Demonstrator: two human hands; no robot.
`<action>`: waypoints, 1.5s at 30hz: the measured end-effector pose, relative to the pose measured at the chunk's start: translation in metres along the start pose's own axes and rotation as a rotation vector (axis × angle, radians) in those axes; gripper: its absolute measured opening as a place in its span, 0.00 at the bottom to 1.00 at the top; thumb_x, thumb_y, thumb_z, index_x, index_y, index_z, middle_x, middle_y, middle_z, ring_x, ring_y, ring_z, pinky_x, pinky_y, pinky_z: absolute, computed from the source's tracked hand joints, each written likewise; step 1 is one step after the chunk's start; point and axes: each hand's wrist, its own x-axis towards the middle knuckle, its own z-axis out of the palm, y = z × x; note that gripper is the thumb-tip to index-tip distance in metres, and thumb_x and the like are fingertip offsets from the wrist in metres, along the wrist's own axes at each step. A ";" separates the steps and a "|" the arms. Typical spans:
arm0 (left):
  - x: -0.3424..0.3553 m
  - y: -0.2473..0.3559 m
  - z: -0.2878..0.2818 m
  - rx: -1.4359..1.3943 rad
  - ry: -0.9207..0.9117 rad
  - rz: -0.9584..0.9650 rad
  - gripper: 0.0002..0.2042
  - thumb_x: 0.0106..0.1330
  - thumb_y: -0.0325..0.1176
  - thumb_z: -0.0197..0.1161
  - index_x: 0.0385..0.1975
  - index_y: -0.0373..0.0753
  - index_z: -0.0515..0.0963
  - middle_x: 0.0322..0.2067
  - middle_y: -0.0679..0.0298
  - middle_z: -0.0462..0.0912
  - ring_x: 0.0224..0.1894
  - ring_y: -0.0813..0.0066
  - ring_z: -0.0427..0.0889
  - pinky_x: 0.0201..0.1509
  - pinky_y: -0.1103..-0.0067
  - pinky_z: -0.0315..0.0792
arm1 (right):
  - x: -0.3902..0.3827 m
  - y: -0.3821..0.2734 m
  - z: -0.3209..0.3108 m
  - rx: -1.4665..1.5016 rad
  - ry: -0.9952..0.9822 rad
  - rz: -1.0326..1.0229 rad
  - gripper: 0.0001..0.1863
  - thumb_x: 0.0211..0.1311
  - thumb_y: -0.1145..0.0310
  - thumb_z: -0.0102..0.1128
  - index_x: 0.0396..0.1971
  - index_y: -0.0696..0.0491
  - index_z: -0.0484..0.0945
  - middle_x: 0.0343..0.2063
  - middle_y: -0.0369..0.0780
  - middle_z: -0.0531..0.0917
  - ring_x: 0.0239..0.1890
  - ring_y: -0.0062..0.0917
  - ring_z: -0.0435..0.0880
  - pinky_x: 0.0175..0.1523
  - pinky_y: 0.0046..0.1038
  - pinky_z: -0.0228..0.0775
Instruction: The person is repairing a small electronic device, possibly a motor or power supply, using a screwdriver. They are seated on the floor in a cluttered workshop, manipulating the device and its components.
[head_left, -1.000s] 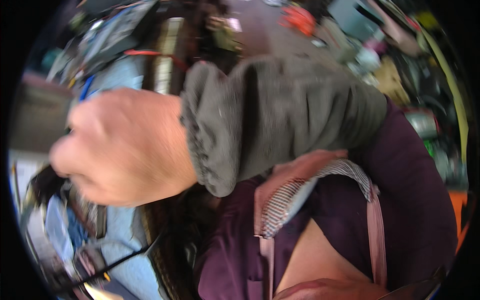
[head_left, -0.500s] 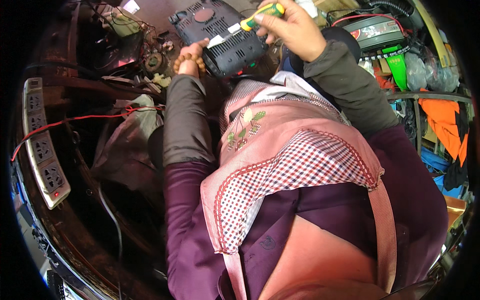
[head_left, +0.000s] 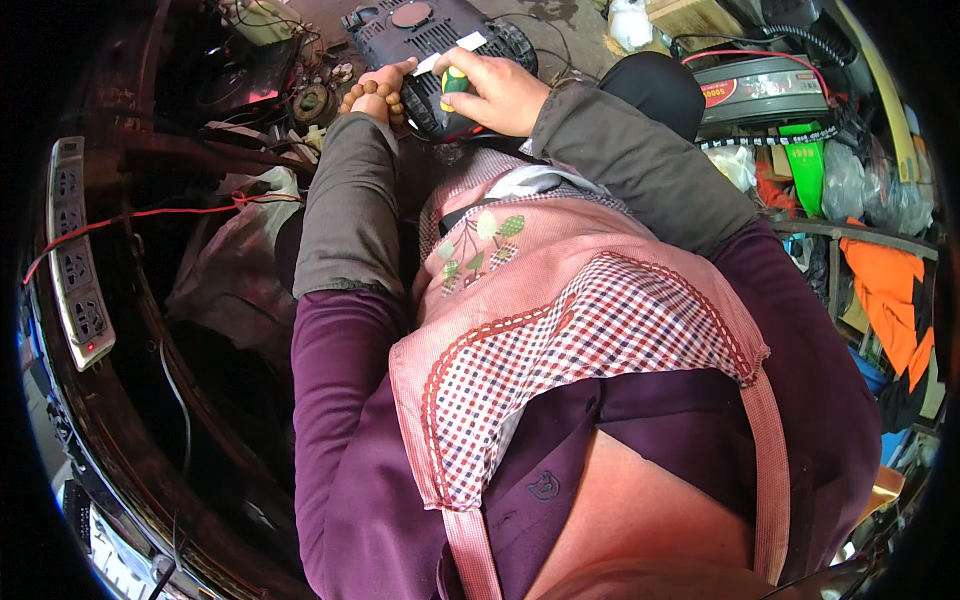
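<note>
A black plastic appliance (head_left: 455,25) with rows of vent slots and a round disc lies beyond my apron, its slotted side up. My left hand (head_left: 385,80), with a wooden bead bracelet (head_left: 372,92) at its wrist, grips the left edge; some of its fingers are hidden. My right hand (head_left: 505,95) is closed round the green and yellow handle of a screwdriver (head_left: 455,88), held upright over the near part of the housing. The screwdriver's tip is out of sight behind the handle. A white label (head_left: 470,42) shows partly beyond my right fingers.
On the left, a white power strip (head_left: 72,255) with a red wire (head_left: 150,213) across it lies along a dark wooden edge. Tangled wires and small parts lie at the far left. A grey device (head_left: 760,90), plastic bags (head_left: 845,180) and orange cloth (head_left: 885,290) crowd the right.
My right hand has come down and toward me with the screwdriver, which has turned from slanting to upright. My left hand stays at the appliance's left edge.
</note>
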 end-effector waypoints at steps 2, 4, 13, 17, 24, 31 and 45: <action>0.007 0.000 -0.001 0.056 -0.031 0.028 0.31 0.67 0.70 0.65 0.16 0.48 0.73 0.12 0.71 0.66 0.11 0.74 0.60 0.18 0.72 0.60 | -0.003 0.004 0.003 -0.008 -0.003 -0.063 0.21 0.70 0.67 0.67 0.60 0.52 0.74 0.45 0.51 0.86 0.48 0.50 0.87 0.51 0.42 0.80; 0.016 -0.002 -0.002 0.112 -0.052 0.061 0.31 0.68 0.70 0.64 0.16 0.47 0.74 0.12 0.71 0.67 0.11 0.75 0.61 0.18 0.73 0.59 | -0.001 -0.002 0.005 -0.043 -0.027 -0.115 0.22 0.69 0.68 0.67 0.61 0.49 0.75 0.47 0.49 0.86 0.49 0.49 0.87 0.53 0.42 0.81; 0.019 -0.016 -0.005 0.158 -0.005 0.275 0.27 0.69 0.68 0.64 0.17 0.55 0.71 0.15 0.74 0.69 0.15 0.77 0.62 0.22 0.73 0.58 | 0.015 -0.010 0.016 -0.260 0.081 -0.245 0.36 0.67 0.61 0.70 0.75 0.35 0.69 0.44 0.44 0.86 0.39 0.43 0.89 0.45 0.41 0.85; 0.018 -0.017 -0.007 0.168 -0.004 0.262 0.24 0.70 0.68 0.63 0.22 0.56 0.74 0.19 0.73 0.72 0.20 0.76 0.66 0.27 0.73 0.61 | 0.016 0.000 0.019 -0.039 0.019 -0.214 0.37 0.66 0.62 0.73 0.74 0.40 0.70 0.49 0.44 0.86 0.43 0.43 0.89 0.48 0.38 0.85; 0.027 -0.016 0.002 0.198 0.005 0.337 0.20 0.71 0.66 0.62 0.31 0.57 0.79 0.27 0.72 0.78 0.28 0.75 0.71 0.35 0.74 0.66 | 0.005 -0.013 0.019 -0.082 0.105 -0.280 0.42 0.59 0.78 0.68 0.75 0.43 0.68 0.64 0.47 0.77 0.63 0.44 0.81 0.66 0.39 0.78; 0.062 -0.043 0.003 0.356 0.033 0.666 0.19 0.72 0.65 0.62 0.39 0.59 0.85 0.35 0.71 0.83 0.37 0.74 0.77 0.44 0.74 0.71 | -0.020 -0.020 0.024 -0.258 0.083 0.040 0.39 0.64 0.67 0.72 0.75 0.38 0.69 0.44 0.43 0.81 0.45 0.44 0.87 0.51 0.42 0.84; 0.055 -0.036 0.003 -0.044 -0.280 0.640 0.21 0.77 0.46 0.64 0.56 0.35 0.85 0.46 0.58 0.89 0.49 0.72 0.84 0.56 0.72 0.77 | -0.004 -0.010 0.038 0.297 0.291 -0.416 0.47 0.56 0.88 0.57 0.77 0.39 0.68 0.51 0.46 0.76 0.45 0.43 0.86 0.56 0.45 0.82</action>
